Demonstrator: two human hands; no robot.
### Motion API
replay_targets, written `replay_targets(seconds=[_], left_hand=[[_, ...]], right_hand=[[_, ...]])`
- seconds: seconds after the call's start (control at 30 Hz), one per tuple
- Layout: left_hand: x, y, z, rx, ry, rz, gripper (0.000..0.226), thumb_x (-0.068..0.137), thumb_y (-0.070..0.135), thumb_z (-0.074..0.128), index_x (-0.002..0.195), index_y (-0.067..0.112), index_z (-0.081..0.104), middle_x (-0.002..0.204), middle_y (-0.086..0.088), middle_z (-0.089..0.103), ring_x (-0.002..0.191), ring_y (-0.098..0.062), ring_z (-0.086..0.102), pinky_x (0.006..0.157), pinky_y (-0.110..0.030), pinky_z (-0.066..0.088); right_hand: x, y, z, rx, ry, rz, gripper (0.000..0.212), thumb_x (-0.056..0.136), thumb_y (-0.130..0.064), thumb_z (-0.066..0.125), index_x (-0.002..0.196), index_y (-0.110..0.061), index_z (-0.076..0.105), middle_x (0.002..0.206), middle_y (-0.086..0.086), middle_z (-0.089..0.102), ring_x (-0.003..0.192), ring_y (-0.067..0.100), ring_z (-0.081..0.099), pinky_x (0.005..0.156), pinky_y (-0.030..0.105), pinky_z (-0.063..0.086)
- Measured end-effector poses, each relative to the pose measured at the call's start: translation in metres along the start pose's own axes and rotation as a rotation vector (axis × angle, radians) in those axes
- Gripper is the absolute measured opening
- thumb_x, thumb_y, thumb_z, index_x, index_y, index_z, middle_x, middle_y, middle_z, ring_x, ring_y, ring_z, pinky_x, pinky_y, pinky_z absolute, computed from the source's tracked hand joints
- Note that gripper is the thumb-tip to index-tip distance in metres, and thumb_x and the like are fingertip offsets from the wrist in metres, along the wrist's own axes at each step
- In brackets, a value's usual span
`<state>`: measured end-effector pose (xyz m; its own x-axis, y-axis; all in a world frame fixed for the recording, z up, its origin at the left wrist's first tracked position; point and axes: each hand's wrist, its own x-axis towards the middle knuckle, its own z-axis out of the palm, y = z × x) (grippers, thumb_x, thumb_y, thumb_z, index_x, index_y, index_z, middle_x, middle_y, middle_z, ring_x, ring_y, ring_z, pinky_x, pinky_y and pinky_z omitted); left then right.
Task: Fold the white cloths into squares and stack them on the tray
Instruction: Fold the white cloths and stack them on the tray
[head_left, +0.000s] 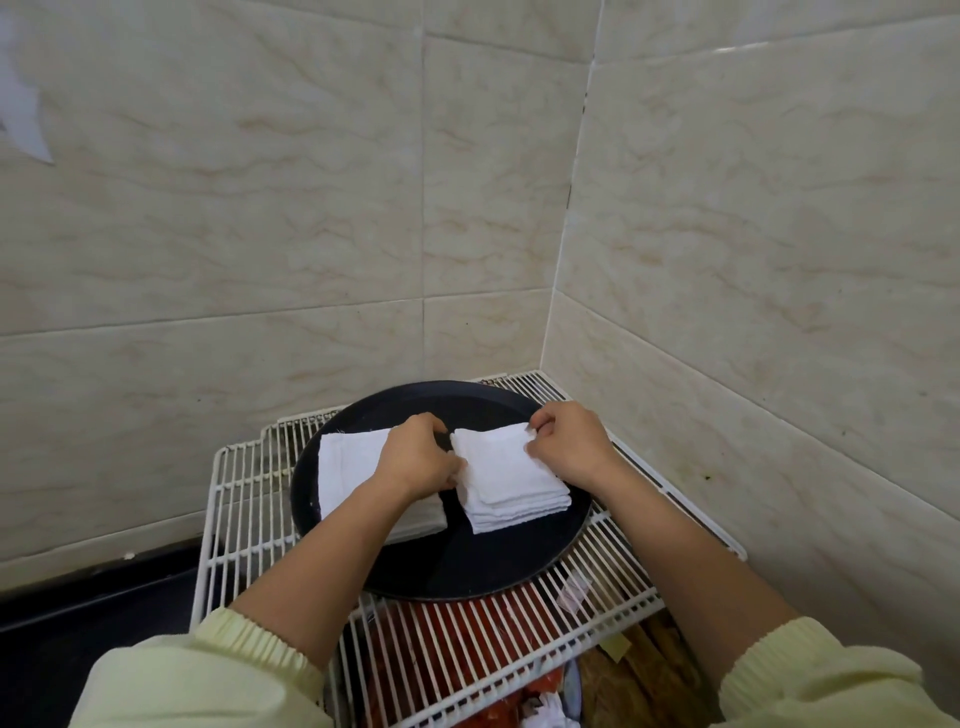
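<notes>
A round black tray (498, 566) lies on white wire racks. On its right half sits a stack of folded white cloth squares (506, 480). My left hand (418, 454) grips the stack's left edge with curled fingers. My right hand (569, 441) pinches the top cloth's far right corner. A larger white cloth (348, 467), folded flat, lies on the tray's left half, partly hidden under my left forearm.
The white wire racks (244, 499) overlap in a corner of beige tiled walls (467, 234). Red items and brown packages (467, 649) show beneath the racks. A dark counter edge (78, 613) runs at the lower left.
</notes>
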<state>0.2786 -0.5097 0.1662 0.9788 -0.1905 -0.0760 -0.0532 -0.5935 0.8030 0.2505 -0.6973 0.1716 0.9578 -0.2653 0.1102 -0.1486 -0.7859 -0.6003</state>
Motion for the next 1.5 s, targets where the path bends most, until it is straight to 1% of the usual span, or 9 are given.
replay_targets(seconds=[0.1, 0.23, 0.33, 0.47, 0.6, 0.77, 0.97, 1.13, 1.5], left_hand=[[-0.008, -0.006, -0.012, -0.06, 0.081, 0.067, 0.032, 0.083, 0.005, 0.068, 0.115, 0.008, 0.061, 0.08, -0.008, 0.07, 0.069, -0.022, 0.071, 0.077, -0.04, 0.059], [-0.027, -0.032, -0.043, -0.086, 0.245, 0.116, 0.02, 0.084, 0.012, 0.067, 0.103, 0.017, 0.066, 0.079, 0.002, 0.067, 0.072, -0.016, 0.067, 0.072, -0.035, 0.057], [-0.049, -0.063, -0.08, -0.093, 0.372, 0.103, 0.014, 0.082, 0.011, 0.065, 0.093, 0.02, 0.067, 0.072, 0.002, 0.065, 0.068, -0.014, 0.063, 0.059, -0.024, 0.046], [-0.099, -0.118, -0.14, -0.084, 0.46, 0.038, 0.014, 0.083, 0.008, 0.066, 0.091, 0.02, 0.066, 0.066, -0.001, 0.064, 0.061, -0.016, 0.06, 0.056, -0.026, 0.044], [-0.167, -0.187, -0.194, -0.008, 0.518, -0.084, 0.014, 0.082, 0.009, 0.067, 0.09, 0.021, 0.065, 0.067, 0.002, 0.063, 0.061, -0.012, 0.058, 0.055, -0.023, 0.043], [-0.274, -0.285, -0.258, 0.156, 0.56, -0.263, 0.013, 0.081, 0.019, 0.068, 0.094, 0.021, 0.066, 0.079, 0.007, 0.064, 0.077, -0.013, 0.06, 0.066, -0.022, 0.039], [-0.404, -0.391, -0.318, 0.26, 0.608, -0.458, 0.011, 0.081, 0.027, 0.063, 0.091, 0.025, 0.064, 0.089, 0.005, 0.065, 0.085, -0.016, 0.062, 0.073, -0.029, 0.05], [-0.5, -0.451, -0.367, 0.263, 0.721, -0.61, 0.012, 0.08, 0.028, 0.063, 0.091, 0.025, 0.063, 0.096, 0.002, 0.061, 0.085, -0.016, 0.059, 0.071, -0.027, 0.044], [-0.649, -0.563, -0.479, 0.326, 1.013, -0.902, 0.019, 0.091, 0.03, 0.053, 0.102, 0.02, 0.063, 0.106, -0.004, 0.055, 0.094, -0.024, 0.06, 0.08, -0.036, 0.051]], right_hand=[[-0.007, -0.019, 0.009, 0.066, -0.034, -0.076, 0.018, 0.081, -0.013, 0.069, 0.098, -0.017, 0.07, 0.088, -0.002, 0.066, 0.085, 0.014, 0.061, 0.067, 0.02, 0.041], [-0.023, -0.057, 0.028, 0.153, -0.074, -0.163, 0.014, 0.083, -0.014, 0.069, 0.096, -0.015, 0.071, 0.088, 0.001, 0.069, 0.084, 0.013, 0.062, 0.074, 0.021, 0.043], [-0.04, -0.098, 0.053, 0.189, -0.121, -0.245, 0.008, 0.085, -0.017, 0.068, 0.092, -0.015, 0.07, 0.083, -0.003, 0.066, 0.079, 0.01, 0.06, 0.071, 0.022, 0.044], [-0.08, -0.166, 0.099, 0.216, -0.192, -0.376, 0.012, 0.085, -0.017, 0.068, 0.096, -0.013, 0.071, 0.084, -0.003, 0.066, 0.078, 0.01, 0.059, 0.07, 0.02, 0.043], [-0.134, -0.227, 0.162, 0.2, -0.292, -0.44, 0.014, 0.083, -0.014, 0.068, 0.096, -0.009, 0.073, 0.084, 0.004, 0.07, 0.076, 0.01, 0.059, 0.075, 0.024, 0.046], [-0.228, -0.3, 0.256, 0.139, -0.499, -0.494, 0.01, 0.083, -0.015, 0.069, 0.093, -0.012, 0.069, 0.085, 0.003, 0.069, 0.081, 0.015, 0.063, 0.072, 0.024, 0.046], [-0.331, -0.374, 0.353, 0.017, -0.649, -0.602, 0.012, 0.081, -0.02, 0.068, 0.092, -0.017, 0.066, 0.098, 0.004, 0.068, 0.091, 0.019, 0.064, 0.081, 0.028, 0.049], [-0.414, -0.446, 0.411, -0.002, -0.772, -0.755, 0.023, 0.083, -0.024, 0.067, 0.104, -0.015, 0.064, 0.103, 0.001, 0.061, 0.095, 0.019, 0.06, 0.082, 0.026, 0.046], [-0.581, -0.616, 0.529, -0.055, -0.961, -1.095, 0.035, 0.087, -0.028, 0.065, 0.119, -0.016, 0.057, 0.12, 0.005, 0.056, 0.106, 0.023, 0.058, 0.086, 0.032, 0.047]])
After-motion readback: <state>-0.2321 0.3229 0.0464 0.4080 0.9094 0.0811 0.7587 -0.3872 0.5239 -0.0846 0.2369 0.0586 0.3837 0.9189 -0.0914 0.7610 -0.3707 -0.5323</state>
